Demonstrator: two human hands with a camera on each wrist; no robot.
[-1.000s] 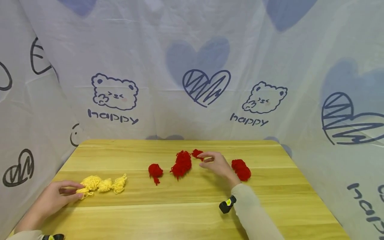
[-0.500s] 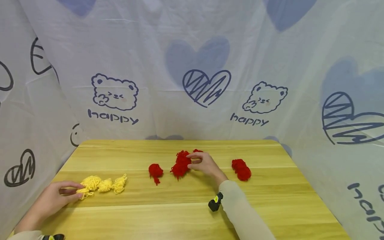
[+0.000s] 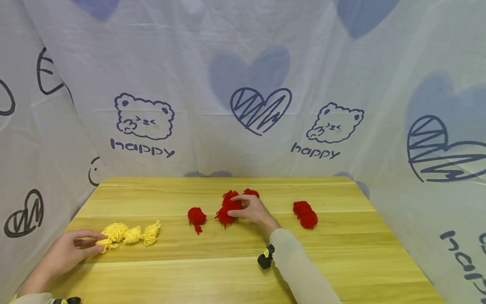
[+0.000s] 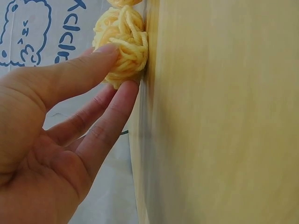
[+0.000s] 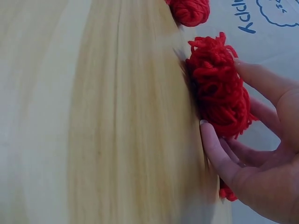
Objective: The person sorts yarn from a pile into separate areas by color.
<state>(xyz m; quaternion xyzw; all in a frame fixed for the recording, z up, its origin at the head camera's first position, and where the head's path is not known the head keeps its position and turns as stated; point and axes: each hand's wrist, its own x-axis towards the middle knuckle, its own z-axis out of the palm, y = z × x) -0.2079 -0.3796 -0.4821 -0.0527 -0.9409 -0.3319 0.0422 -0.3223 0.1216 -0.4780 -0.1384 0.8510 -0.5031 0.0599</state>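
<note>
1. Right hand (image 3: 253, 210): has slid left across the wooden table (image 3: 341, 253) over the last second, from a spot between the far small red tuft (image 3: 251, 193) and the right-hand red bundle (image 3: 305, 214). Its thumb and fingers now curl around the large red yarn bundle (image 3: 229, 207); the right wrist view shows fingers (image 5: 261, 81) above and thumb below the bundle (image 5: 218, 93).
2. Large red yarn bundle: lies on the table at centre, slightly more compact than a second ago, gripped from its right side.
3. Small red yarn ball (image 3: 196, 216): rests just left of the large bundle, apart from it, unmoved.
4. Right-hand red bundle: unmoved; the hand is now well clear of it.
5. Left hand (image 3: 66, 253): unchanged at the near-left of the table, thumb and fingertips pinching the near end of the yellow yarn row (image 3: 129, 233); the left wrist view shows the pinch (image 4: 122, 44).
6. Yellow yarn row: lying as before.
</note>
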